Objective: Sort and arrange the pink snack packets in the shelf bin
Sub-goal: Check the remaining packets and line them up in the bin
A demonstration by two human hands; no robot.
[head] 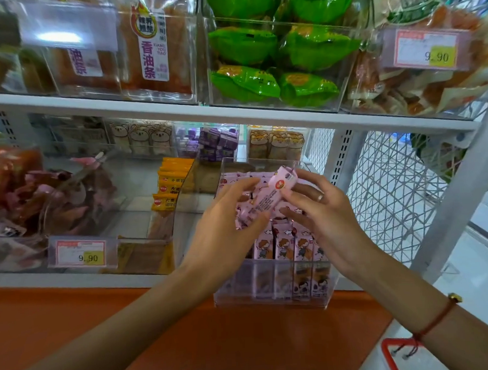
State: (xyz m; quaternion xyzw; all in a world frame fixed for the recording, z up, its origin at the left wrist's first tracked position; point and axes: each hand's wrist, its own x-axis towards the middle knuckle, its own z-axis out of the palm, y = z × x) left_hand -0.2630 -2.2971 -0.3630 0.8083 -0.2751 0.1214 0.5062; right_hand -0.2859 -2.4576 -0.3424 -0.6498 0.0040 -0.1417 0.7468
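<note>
Both hands are gripping one long pink foil snack packet [268,195] above the clear acrylic shelf bin [271,299]: left hand [225,228] and right hand [326,211] fingers are curling around it.

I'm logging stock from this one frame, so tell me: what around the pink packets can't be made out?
- Packets beneath both hands: the left hand and right hand cover the middle of the clear bin, head view.
- Print on the held pink packet: too small and blurred.
- Lower halves of the upright front row: hazed by the bin's front wall.
- Price tag text above 9.90: blurred.
</note>
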